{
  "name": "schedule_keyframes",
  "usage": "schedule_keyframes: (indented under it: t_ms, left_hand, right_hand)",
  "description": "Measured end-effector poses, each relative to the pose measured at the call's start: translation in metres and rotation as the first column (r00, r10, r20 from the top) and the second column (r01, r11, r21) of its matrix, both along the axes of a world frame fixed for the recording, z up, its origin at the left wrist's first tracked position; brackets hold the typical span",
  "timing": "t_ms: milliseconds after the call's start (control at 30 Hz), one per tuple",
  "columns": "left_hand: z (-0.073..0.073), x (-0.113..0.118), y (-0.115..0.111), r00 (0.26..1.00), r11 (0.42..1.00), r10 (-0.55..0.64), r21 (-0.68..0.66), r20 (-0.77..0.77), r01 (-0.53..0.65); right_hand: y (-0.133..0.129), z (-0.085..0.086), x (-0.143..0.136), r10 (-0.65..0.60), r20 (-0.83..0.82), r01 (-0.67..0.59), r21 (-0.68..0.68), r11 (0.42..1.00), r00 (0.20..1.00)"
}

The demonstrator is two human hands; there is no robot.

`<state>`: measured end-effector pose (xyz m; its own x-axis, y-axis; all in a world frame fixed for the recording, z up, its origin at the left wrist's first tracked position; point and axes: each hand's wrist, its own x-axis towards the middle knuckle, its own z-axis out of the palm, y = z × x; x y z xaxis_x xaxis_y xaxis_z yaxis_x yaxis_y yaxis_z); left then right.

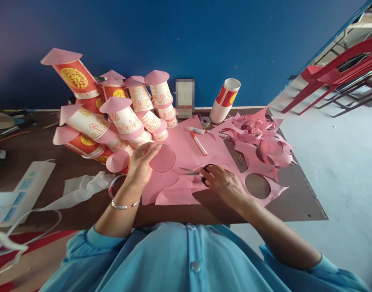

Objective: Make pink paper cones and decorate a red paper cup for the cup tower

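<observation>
Between the thumb and fingers of my left hand (141, 162) is a round pink paper disc (163, 158), held up over the table. My right hand (223, 181) has its fingers in the black handles of a pair of scissors (190, 172), whose blades point left toward the disc and are slightly apart. Pink paper sheets (180, 194) lie beneath both hands. Just beyond them rest an orange-capped marker (198, 144) and a white glue-like tube (195, 130). Left of the disc, several paper cups (125, 121) with pink cone tops are stacked like towers.
Cut pink scraps (253, 127) heap at the table's right end. A stack of cups (225, 100) and a tape roll (205, 121) stand near the blue wall (216, 40). White ribbon (85, 186) and a long box (31, 190) lie left. A red chair (334, 73) is beyond.
</observation>
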<state>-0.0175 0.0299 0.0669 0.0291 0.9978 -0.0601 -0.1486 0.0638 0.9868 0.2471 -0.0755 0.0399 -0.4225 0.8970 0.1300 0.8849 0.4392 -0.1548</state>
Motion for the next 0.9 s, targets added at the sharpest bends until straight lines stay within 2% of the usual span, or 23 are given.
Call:
schedule_keyframes:
  t_ms: [100, 167, 267, 400, 533, 733, 900]
  left_hand:
    - [0.002, 0.0, -0.001, 1.0, 1.0, -0.004, -0.022, 0.025, 0.004]
    - [0.003, -0.001, -0.001, 1.0, 1.0, -0.008, -0.03, 0.023, 0.009]
    - [0.001, -0.001, -0.002, 1.0, 0.999, -0.025, -0.04, -0.006, 0.024]
    - [-0.004, -0.001, 0.0, 1.0, 1.0, 0.014, -0.024, -0.003, -0.014]
    - [-0.005, -0.001, 0.002, 0.997, 0.997, 0.068, -0.03, 0.047, -0.066]
    - [-0.005, -0.004, 0.003, 0.996, 0.998, 0.042, -0.044, 0.082, -0.038]
    - [-0.007, -0.006, 0.005, 0.996, 0.998, 0.05, -0.041, 0.069, -0.047]
  right_hand:
    - [0.009, -0.006, 0.019, -0.133, 0.071, 0.129, 0.058, 0.99, 0.989]
    - [0.011, -0.008, 0.029, -0.171, 0.058, 0.165, 0.093, 0.982, 0.984]
    - [0.007, -0.005, 0.034, -0.147, -0.061, 0.153, 0.11, 0.982, 0.987]
    - [0.0, 0.002, 0.021, -0.111, -0.191, 0.142, 0.159, 0.977, 0.975]
    - [-0.002, 0.002, 0.0, -0.051, -0.225, 0.066, 0.06, 0.996, 0.973]
    - [0.005, -0.004, -0.02, 0.026, -0.067, -0.027, -0.026, 0.999, 0.997]
    - [0.006, -0.003, -0.002, -0.019, 0.105, 0.023, -0.043, 0.999, 0.994]
